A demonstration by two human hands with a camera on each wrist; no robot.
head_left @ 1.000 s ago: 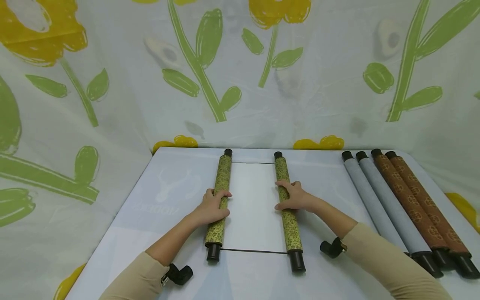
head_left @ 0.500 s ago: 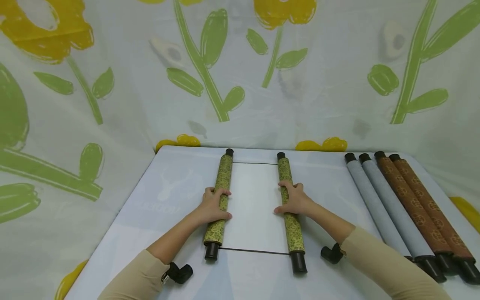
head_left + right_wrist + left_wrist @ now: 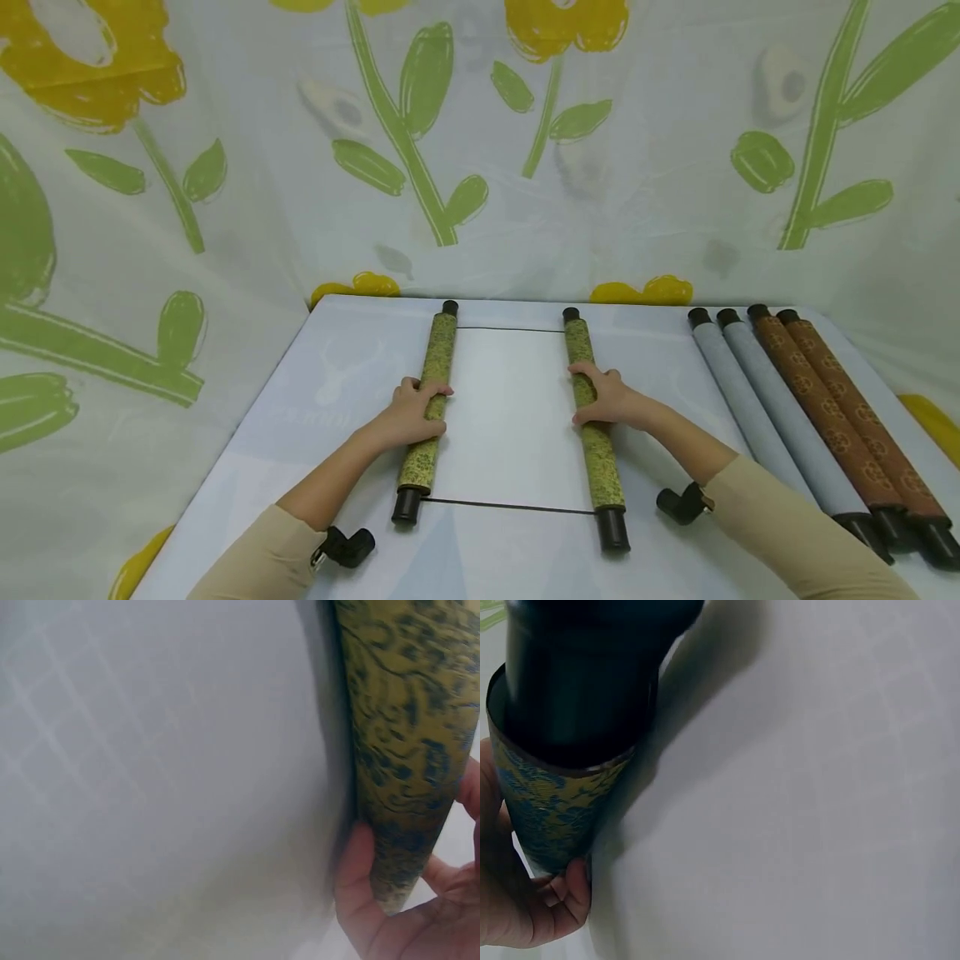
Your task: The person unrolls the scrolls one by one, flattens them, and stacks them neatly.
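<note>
A partly unrolled scroll lies on the table, its white sheet [image 3: 513, 417] spread between two patterned yellow-green rolls with black end knobs. On the left roll [image 3: 424, 458], my left hand [image 3: 408, 414] grips near the middle, thumb toward the sheet. The right roll [image 3: 602, 467] is held the same way by my right hand [image 3: 611, 400]. Seen from the left wrist, fingers [image 3: 570, 904] curl round the roll beyond its black knob [image 3: 577, 682]. In the right wrist view, the thumb [image 3: 356, 874] presses the inner side of the patterned roll [image 3: 412, 727].
Two grey rolls [image 3: 780, 417] and two brown patterned rolls [image 3: 832, 408], all with black ends, lie side by side at the right of the white table [image 3: 300, 400]. A flower-printed cloth [image 3: 600, 208] hangs behind the table.
My hands have moved apart with the two rolls, the left one leftward and the right one rightward. More of the white sheet between them shows. The grey and brown rolls lie as before.
</note>
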